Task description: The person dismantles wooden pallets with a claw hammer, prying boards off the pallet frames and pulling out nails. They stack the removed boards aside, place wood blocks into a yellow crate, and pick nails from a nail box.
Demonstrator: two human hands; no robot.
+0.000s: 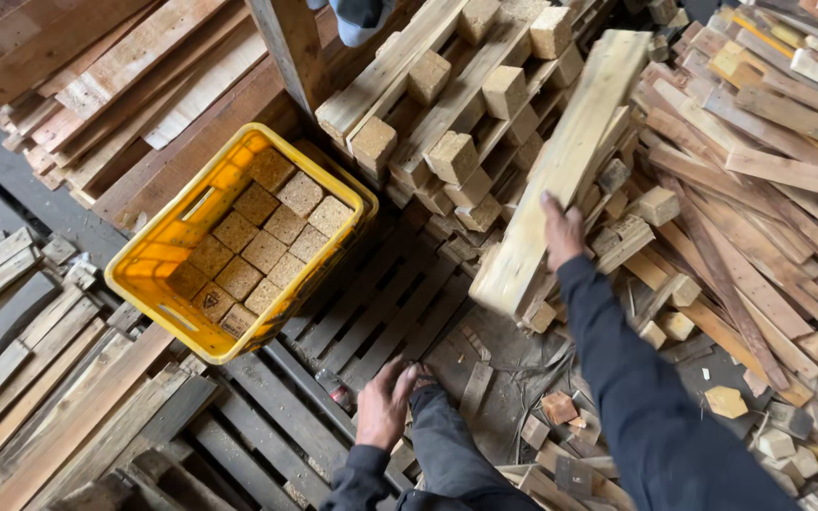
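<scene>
Down low, the left hand (385, 405) lies flat on the person's own dark-trousered knee (447, 445), fingers spread loose, holding nothing. Under it runs a dark slatted pallet (371, 312), grey and worn. Up a little and to the right, the right hand (562, 232), in a dark sleeve (646, 397), presses against the edge of one long pale plank (560, 170); the fingers wrap its side, so it grips the board. That plank is rough-sawn, light yellow wood, broad and flat, and it tilts from the heap at top right down toward the pallet, its lower end just above loose offcuts (560, 407). To the left sits one yellow plastic crate (144, 260), tipped at an angle, with about a dozen square compressed-chip blocks (262, 251) packed in rows. Farther up, boards with the same blocks nailed on (452, 156) lie stacked. Reddish slats (759, 170) pile at far right.
</scene>
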